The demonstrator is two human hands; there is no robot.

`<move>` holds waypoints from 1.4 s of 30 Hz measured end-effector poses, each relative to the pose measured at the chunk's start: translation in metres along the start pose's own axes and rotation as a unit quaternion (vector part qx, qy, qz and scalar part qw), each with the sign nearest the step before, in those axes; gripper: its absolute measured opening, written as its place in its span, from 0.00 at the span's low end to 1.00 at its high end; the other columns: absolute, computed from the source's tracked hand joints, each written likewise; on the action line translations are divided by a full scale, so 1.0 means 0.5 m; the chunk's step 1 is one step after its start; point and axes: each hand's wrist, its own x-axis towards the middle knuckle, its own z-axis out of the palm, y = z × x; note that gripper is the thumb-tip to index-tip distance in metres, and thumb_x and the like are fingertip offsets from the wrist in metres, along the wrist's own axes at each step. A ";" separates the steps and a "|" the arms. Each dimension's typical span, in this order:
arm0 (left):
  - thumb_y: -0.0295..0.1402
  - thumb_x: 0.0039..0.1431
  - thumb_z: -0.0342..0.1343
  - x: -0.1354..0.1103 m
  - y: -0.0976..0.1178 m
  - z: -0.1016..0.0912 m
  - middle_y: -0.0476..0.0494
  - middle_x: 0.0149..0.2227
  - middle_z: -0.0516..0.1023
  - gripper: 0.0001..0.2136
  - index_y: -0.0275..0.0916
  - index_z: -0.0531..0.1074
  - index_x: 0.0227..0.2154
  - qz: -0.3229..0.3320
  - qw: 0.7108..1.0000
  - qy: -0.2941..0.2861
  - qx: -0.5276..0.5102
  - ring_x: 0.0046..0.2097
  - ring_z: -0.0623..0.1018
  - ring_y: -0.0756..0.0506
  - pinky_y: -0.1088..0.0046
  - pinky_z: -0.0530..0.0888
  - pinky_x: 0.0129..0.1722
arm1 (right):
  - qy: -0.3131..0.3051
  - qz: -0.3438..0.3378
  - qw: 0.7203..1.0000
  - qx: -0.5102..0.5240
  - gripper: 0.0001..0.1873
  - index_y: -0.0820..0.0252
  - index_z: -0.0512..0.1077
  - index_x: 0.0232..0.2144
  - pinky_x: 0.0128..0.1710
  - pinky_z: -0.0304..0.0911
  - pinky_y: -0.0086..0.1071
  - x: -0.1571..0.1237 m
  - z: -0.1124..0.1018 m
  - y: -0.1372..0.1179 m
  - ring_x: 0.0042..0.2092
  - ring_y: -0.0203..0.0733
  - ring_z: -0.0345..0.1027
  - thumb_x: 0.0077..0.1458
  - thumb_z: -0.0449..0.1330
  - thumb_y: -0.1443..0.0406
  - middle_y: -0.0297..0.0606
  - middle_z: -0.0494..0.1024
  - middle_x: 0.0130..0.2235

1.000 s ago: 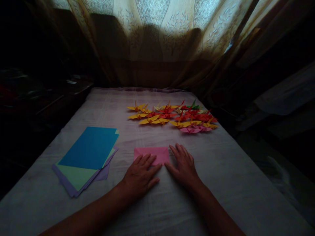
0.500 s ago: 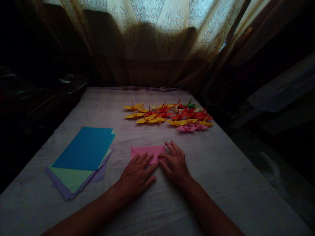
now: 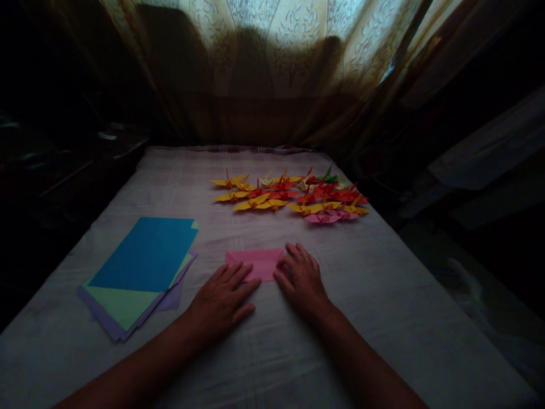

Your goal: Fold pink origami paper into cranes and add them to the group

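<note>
The left hand [image 3: 221,296], flat, now rests farther left, freeing more paper [image 3: 261,265] for the right hand [image 3: 303,282], whose grip I cannot tell.

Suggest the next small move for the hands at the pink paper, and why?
I'd probably have the right hand press down along the right edge of the folded pink paper: its fingers are already at that edge, while the left hand lies flat with fingers over the left part, which should steady it.
</note>
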 end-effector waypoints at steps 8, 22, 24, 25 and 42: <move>0.47 0.68 0.44 -0.075 -0.053 -0.018 0.41 0.64 0.65 0.23 0.47 0.63 0.62 -0.009 1.000 0.010 0.001 0.62 0.66 0.36 0.52 0.62 0.60 | 0.004 0.000 1.000 0.008 0.07 0.56 0.73 0.38 0.60 0.50 0.54 -0.001 0.002 0.003 0.65 0.57 0.51 0.57 0.59 0.62 0.47 0.67 0.60; 0.42 0.66 0.49 -0.002 -0.088 -0.058 0.35 0.55 0.75 0.18 0.37 0.72 0.51 -0.140 0.988 0.060 -0.036 0.56 0.74 0.37 0.55 0.69 0.56 | 0.065 -0.038 0.997 0.029 0.07 0.57 0.73 0.36 0.59 0.53 0.53 0.000 0.014 0.014 0.62 0.53 0.59 0.59 0.56 0.63 0.47 0.72 0.57; 0.43 0.63 0.54 0.030 -0.085 -0.050 0.30 0.55 0.74 0.23 0.31 0.69 0.55 -0.168 0.983 0.065 -0.043 0.56 0.73 0.35 0.55 0.69 0.56 | 0.095 -0.043 0.994 0.041 0.08 0.57 0.73 0.38 0.59 0.55 0.51 0.000 0.022 0.020 0.61 0.52 0.61 0.59 0.55 0.62 0.47 0.73 0.56; 0.42 0.62 0.56 0.042 -0.082 -0.047 0.30 0.54 0.75 0.24 0.31 0.69 0.55 -0.169 0.982 0.064 -0.046 0.55 0.74 0.35 0.55 0.69 0.56 | 0.110 -0.044 0.992 0.045 0.10 0.58 0.73 0.41 0.58 0.56 0.50 0.001 0.027 0.024 0.60 0.51 0.62 0.59 0.55 0.62 0.47 0.73 0.55; 0.35 0.63 0.52 0.023 -0.031 -0.033 0.44 0.31 0.78 0.08 0.40 0.74 0.32 -0.164 0.963 0.205 -0.065 0.36 0.76 0.43 0.65 0.70 0.39 | 0.240 -0.093 0.966 0.020 0.27 0.61 0.63 0.59 0.58 0.57 0.47 0.002 0.029 0.012 0.59 0.51 0.62 0.57 0.54 0.64 0.50 0.71 0.57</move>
